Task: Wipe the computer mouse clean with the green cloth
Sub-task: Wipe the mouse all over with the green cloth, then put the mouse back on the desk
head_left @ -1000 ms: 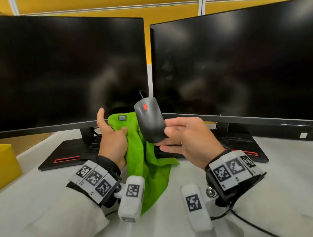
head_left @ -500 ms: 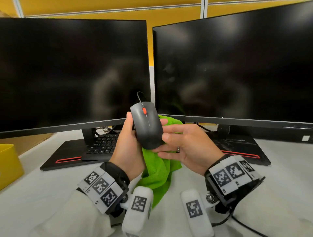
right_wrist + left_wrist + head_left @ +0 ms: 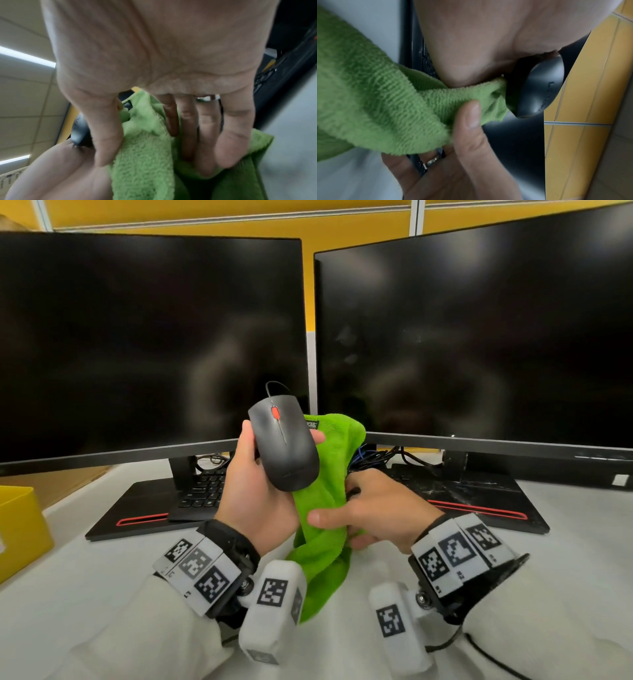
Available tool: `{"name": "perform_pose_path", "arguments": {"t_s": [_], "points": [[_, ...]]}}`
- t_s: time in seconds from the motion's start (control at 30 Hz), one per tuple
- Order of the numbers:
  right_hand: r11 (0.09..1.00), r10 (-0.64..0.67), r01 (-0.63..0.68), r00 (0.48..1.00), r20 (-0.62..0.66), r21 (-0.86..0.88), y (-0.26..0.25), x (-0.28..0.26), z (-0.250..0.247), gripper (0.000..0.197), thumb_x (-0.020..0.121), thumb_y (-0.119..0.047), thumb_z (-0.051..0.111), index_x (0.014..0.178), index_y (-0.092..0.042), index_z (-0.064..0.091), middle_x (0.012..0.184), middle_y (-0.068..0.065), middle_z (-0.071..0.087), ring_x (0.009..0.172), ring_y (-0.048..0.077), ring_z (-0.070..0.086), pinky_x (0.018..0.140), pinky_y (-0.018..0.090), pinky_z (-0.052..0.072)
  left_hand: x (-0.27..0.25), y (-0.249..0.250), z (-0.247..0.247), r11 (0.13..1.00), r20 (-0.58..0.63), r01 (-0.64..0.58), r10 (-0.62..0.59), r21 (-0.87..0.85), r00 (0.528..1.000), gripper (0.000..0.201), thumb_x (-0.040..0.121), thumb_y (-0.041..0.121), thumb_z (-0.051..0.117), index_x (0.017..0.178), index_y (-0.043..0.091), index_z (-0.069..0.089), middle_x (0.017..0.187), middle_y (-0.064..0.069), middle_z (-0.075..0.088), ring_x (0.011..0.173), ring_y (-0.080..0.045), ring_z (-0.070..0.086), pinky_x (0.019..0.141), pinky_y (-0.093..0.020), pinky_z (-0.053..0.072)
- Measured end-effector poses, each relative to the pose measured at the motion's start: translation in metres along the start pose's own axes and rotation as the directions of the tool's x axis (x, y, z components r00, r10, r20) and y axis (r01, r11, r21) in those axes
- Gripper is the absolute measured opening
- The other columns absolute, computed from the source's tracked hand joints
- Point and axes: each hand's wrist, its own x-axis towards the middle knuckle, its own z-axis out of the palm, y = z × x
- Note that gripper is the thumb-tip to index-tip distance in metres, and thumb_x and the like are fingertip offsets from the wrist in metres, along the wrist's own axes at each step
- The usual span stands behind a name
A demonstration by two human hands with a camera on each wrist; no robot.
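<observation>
Nearest me, my right hand (image 3: 373,508) sits low, just over the white counter (image 3: 102,577), thumb and curled fingers pinching a fold of the green cloth (image 3: 325,508). The right wrist view confirms the fingers (image 3: 188,135) pressing into the pile.

A little farther and higher, my left hand (image 3: 253,491) cups the black computer mouse (image 3: 284,446), thumb on its left flank and fingertips wrapped round its right side. The cloth runs up behind and under the mouse, touching its underside, as the left wrist view shows.

The mouse's long axis runs away from me, tilted up, red scroll wheel and cable at the far end, rounded tail toward my wrist. It lies up and left of my right hand, close by. I judge the next wipe means bringing the pinched cloth over that bare top shell.

Beyond stand the keyboard (image 3: 202,491) and two dark monitors (image 3: 137,337).
</observation>
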Motion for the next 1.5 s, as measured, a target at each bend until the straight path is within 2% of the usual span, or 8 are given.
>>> {"name": "perform_pose_path", "arguments": {"t_s": [0.13, 0.37, 0.57, 0.67, 0.8, 0.93, 1.07, 1.5], "points": [[0.973, 0.031, -0.018, 0.998, -0.054, 0.231, 0.004, 0.004, -0.009, 0.024, 0.085, -0.009, 0.081, 0.108, -0.005, 0.074, 0.104, 0.013, 0.081, 0.085, 0.023, 0.078, 0.069, 0.037, 0.066, -0.003, 0.003, 0.006, 0.999, 0.014, 0.006, -0.007, 0.034, 1.000, 0.070, 0.103, 0.068, 0.033, 0.095, 0.006, 0.066, 0.097, -0.016, 0.070, 0.100, -0.034, 0.070, 0.096, -0.050, 0.054], [0.980, -0.070, 0.101, 0.982, -0.174, 0.173, 0.002, 0.007, -0.021, 0.040, 0.067, -0.017, 0.089, 0.099, 0.003, 0.074, 0.099, 0.018, 0.080, 0.094, 0.038, 0.078, 0.084, 0.058, 0.063, -0.002, 0.001, 0.001, 0.994, 0.023, 0.081, -0.083, 0.077, 0.996, 0.074, 0.099, 0.075, 0.031, 0.102, 0.011, 0.068, 0.122, -0.020, 0.071, 0.128, -0.040, 0.062, 0.119, -0.062, 0.034], [0.979, -0.138, 0.197, 0.840, -0.525, 0.058, -0.001, -0.014, -0.081, 0.039, 0.079, -0.007, 0.084, 0.107, -0.020, 0.061, 0.087, 0.007, 0.071, 0.075, 0.019, 0.070, 0.064, 0.027, 0.055, -0.002, 0.002, 0.000, 0.970, -0.158, 0.100, -0.065, 0.220, 0.985, 0.079, 0.100, 0.075, 0.025, 0.126, 0.019, 0.074, 0.130, -0.005, 0.075, 0.133, -0.035, 0.060, 0.123, -0.058, 0.027], [0.971, -0.241, 0.204, 0.787, -0.567, -0.128, -0.001, -0.032, -0.115, 0.031, 0.069, -0.013, 0.080, 0.095, -0.028, 0.076, 0.081, 0.006, 0.075, 0.077, 0.025, 0.072, 0.078, 0.040, 0.061, -0.004, 0.001, -0.001, 0.963, -0.213, 0.105, -0.052, 0.248, 0.976, 0.076, 0.101, 0.073, 0.026, 0.132, 0.019, 0.071, 0.127, -0.006, 0.076, 0.130, -0.033, 0.062, 0.123, -0.057, 0.029], [0.947, -0.213, 0.043, 0.826, -0.521, -0.319, 0.002, -0.051, -0.142, 0.035, 0.074, -0.002, 0.068, 0.081, -0.031, 0.084, 0.090, 0.011, 0.081, 0.091, 0.036, 0.076, 0.087, 0.054, 0.062, -0.007, 0.000, 0.005, 0.958, -0.197, 0.108, -0.056, 0.267, 0.979, 0.073, 0.102, 0.072, 0.028, 0.133, 0.022, 0.070, 0.129, -0.009, 0.075, 0.129, -0.032, 0.063, 0.119, -0.056, 0.034], [0.858, -0.111, -0.155, 0.876, -0.470, -0.490, 0.008, -0.051, -0.146, 0.039, 0.085, -0.010, 0.060, 0.091, -0.040, 0.083, 0.097, -0.006, 0.077, 0.082, 0.016, 0.067, 0.064, 0.023, 0.054, -0.009, -0.004, 0.007, 0.942, -0.175, 0.133, -0.081, 0.308, 0.981, 0.073, 0.101, 0.073, 0.028, 0.137, 0.023, 0.067, 0.132, -0.010, 0.073, 0.127, -0.032, 0.065, 0.116, -0.056, 0.038], [0.750, 0.062, -0.324, 0.902, -0.426, -0.577, 0.028, -0.021, -0.130, 0.035, 0.096, -0.016, 0.052, 0.124, -0.015, 0.074, 0.119, 0.011, 0.072, 0.109, 0.033, 0.067, 0.091, 0.038, 0.056, -0.009, -0.007, 0.009, 0.934, -0.189, 0.145, -0.086, 0.326, 0.978, 0.074, 0.101, 0.073, 0.027, 0.140, 0.023, 0.065, 0.131, -0.010, 0.074, 0.127, -0.031, 0.066, 0.113, -0.054, 0.041], [0.616, 0.240, -0.381, 0.924, -0.297, -0.689, 0.069, 0.037, -0.120, 0.038, 0.100, -0.021, 0.056, 0.136, -0.014, 0.064, 0.139, 0.012, 0.064, 0.128, 0.033, 0.061, 0.097, 0.036, 0.048, -0.006, -0.011, 0.004, 0.926, -0.220, 0.168, -0.097, 0.337, 0.971, 0.069, 0.102, 0.069, 0.028, 0.129, 0.024, 0.073, 0.127, -0.014, 0.075, 0.122, -0.031, 0.069, 0.100, -0.051, 0.047]]}}
